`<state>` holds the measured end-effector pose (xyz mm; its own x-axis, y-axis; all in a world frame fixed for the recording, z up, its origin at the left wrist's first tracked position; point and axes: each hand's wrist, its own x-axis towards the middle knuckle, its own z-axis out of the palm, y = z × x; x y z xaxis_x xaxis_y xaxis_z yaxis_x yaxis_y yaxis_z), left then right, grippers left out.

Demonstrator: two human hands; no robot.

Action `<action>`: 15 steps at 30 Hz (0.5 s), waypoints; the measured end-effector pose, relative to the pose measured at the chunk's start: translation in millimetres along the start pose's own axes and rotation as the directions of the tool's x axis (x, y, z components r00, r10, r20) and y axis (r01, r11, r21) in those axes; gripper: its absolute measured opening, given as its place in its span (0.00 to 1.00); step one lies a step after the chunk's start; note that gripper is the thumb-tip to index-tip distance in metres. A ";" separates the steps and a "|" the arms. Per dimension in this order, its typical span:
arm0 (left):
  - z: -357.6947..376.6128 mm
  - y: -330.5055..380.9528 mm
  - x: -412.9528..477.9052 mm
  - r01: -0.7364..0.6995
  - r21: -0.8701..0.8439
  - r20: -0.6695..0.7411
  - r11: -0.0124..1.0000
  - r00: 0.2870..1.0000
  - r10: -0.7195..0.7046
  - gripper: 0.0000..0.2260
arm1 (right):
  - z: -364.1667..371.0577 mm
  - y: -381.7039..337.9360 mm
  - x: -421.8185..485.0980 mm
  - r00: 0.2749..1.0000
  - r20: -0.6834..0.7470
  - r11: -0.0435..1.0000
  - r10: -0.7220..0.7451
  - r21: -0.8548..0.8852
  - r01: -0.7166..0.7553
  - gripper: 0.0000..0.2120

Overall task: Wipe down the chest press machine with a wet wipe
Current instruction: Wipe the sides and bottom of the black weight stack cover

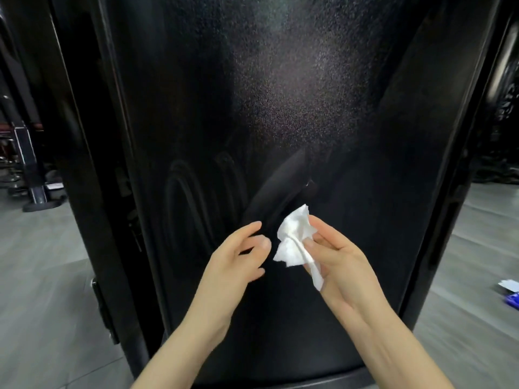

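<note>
A tall glossy black panel of the chest press machine (280, 108) fills most of the view, with light glare in its upper middle. A crumpled white wet wipe (292, 242) hangs in front of the panel's lower part. My right hand (334, 256) pinches the wipe between thumb and fingers. My left hand (238, 256) hovers just left of the wipe with loosely curled fingers and holds nothing. Neither hand clearly touches the panel.
Grey floor (42, 276) lies on both sides of the machine. Dark gym equipment (31, 175) stands at the far left. A white and blue packet (509, 292) lies on the floor at the right edge.
</note>
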<state>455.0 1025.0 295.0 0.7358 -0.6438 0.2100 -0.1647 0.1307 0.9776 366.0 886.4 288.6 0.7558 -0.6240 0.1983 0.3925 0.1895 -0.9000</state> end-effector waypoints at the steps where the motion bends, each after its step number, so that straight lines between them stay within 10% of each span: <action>1: 2.2 2.6 1.1 0.073 -0.049 0.045 0.996 0.996 -0.071 0.16 | -0.1 -0.1 1.1 0.999 0.012 0.998 0.035 0.052 -0.036 0.16; 15: 26.4 14.7 22.8 0.062 -0.075 -0.064 0.995 0.996 -0.067 0.10 | 3.9 -11.8 -8.4 0.982 0.079 0.840 -0.172 -0.509 0.188 0.14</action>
<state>452.0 992.4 313.8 0.7856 -0.6018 0.1442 -0.0689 0.1464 0.9868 357.1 892.3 299.1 0.7164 -0.5852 0.3799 0.2047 -0.3442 -0.9163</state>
